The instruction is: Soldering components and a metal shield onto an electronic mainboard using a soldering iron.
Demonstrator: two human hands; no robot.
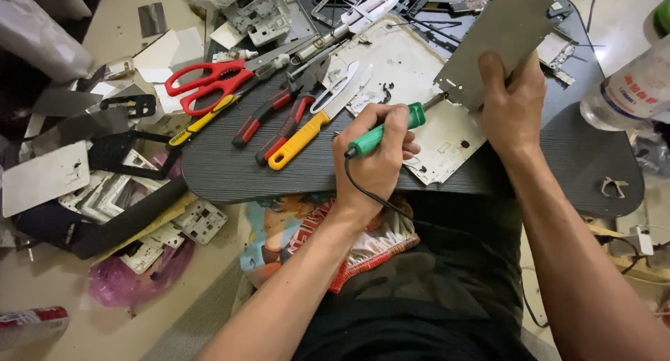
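So the left hand [377,155] has its fingers [395,127] wrapped tight around a green-handled soldering iron [386,130], cord trailing down off the back of the handle toward the lap. The iron's long axis runs from lower left up to upper right, and its metal tip sits right at the lower left corner of a grey metal plate [499,40]. That plate is pinched in the right hand [513,102], fingers closed on its bottom edge, thumb up on the face, and it's held tilted up off the dark wood-grain surface [230,169] with its long side running up and to the right. So the plate corner lies just up and right of the left hand, basically a straight continuation of the iron's line, and the left hand is the one doing the reaching. Under both sits one big white scuffed back panel [412,75] lying flat. Count-wise: one iron, one plate in hand, one pair of red-handled scissors [209,82], two red-and-black pliers [269,113], one yellow-handled tool [300,141] beside them. One clear plastic bottle [628,89] at the right edge. The floor off to the left is piled with more panels and frames, too jumbled to count.
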